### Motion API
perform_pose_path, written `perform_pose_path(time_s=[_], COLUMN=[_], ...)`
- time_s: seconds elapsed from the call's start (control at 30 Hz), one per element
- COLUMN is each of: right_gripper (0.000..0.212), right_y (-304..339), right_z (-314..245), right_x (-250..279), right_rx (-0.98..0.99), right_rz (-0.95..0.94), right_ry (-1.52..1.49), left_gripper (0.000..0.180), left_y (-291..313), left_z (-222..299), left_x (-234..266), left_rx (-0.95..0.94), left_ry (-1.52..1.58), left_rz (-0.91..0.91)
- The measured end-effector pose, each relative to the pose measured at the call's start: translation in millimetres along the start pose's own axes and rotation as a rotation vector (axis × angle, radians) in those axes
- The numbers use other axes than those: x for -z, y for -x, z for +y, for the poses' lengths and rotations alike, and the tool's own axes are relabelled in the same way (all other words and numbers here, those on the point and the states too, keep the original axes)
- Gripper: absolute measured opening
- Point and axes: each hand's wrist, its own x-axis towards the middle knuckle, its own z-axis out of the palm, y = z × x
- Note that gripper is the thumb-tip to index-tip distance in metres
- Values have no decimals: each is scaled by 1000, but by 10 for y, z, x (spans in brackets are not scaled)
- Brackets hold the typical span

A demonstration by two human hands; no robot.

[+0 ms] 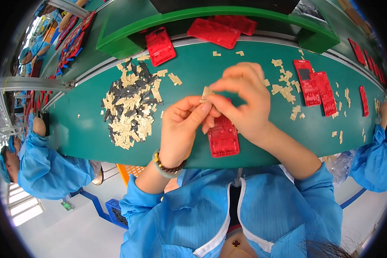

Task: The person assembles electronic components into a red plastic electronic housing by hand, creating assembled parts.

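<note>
Between my two hands is a small cream-coloured backing piece (206, 93), pinched at its edges. My left hand (182, 122) grips it from below with thumb and fingers, and my right hand (245, 96) pinches its upper end. Whether a dark pad is attached to it is hidden by my fingers. Right under my hands, a red plastic housing (224, 144) lies on the green table; its upper part is covered by my fingers. Left of my hands spreads a pile of cream and dark grey small pieces (133, 103).
Loose cream scraps (284, 88) litter the table's right side beside two overlapping red housings (307, 84). More red housings (160, 46) lean near the green shelf (210, 12) at the back. Co-workers in blue sit at left (51, 167) and right (374, 159).
</note>
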Motion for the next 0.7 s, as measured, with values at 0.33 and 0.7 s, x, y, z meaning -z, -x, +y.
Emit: perform_pose_path(time_s=[0.33, 0.7], right_gripper=[24, 16], right_y=[-20, 13], right_z=[-18, -43], right_x=[161, 262], right_rx=[569, 281], right_rz=[-229, -553], right_ry=[361, 209], left_gripper=[12, 10], left_y=[149, 106], left_z=[195, 201], left_x=[-82, -17], left_rx=[-272, -372], left_ry=[-737, -1029], left_rz=[24, -50])
